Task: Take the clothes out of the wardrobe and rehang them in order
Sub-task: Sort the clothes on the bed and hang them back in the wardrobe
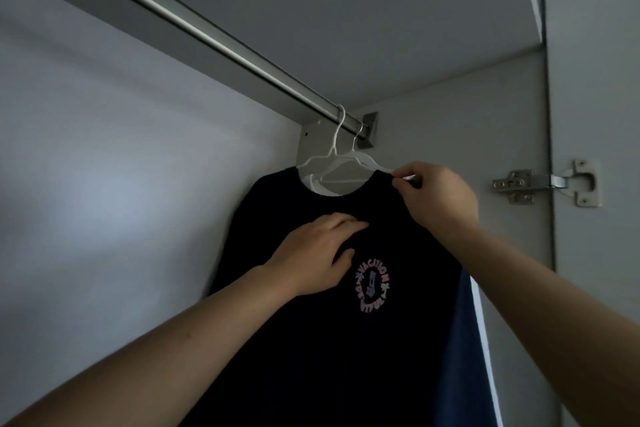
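While left hand [313, 253] presses shirt [311, 340], right hand [433, 199] pinches shoulder.

Dim pale wardrobe walls [104, 184] meet a grey ceiling panel [346, 10]. At the right, a metal hinge [547, 183] joins the door [595, 114].

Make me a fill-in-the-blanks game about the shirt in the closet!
1. The dark T-shirt hangs on a white ____.
2. The hangers' hooks sit over the metal ____.
3. The right hand pinches the shirt at its ____ edge.
4. The left hand lies flat on the shirt, just above the round ____.

Missing words: hanger; rail; collar; logo
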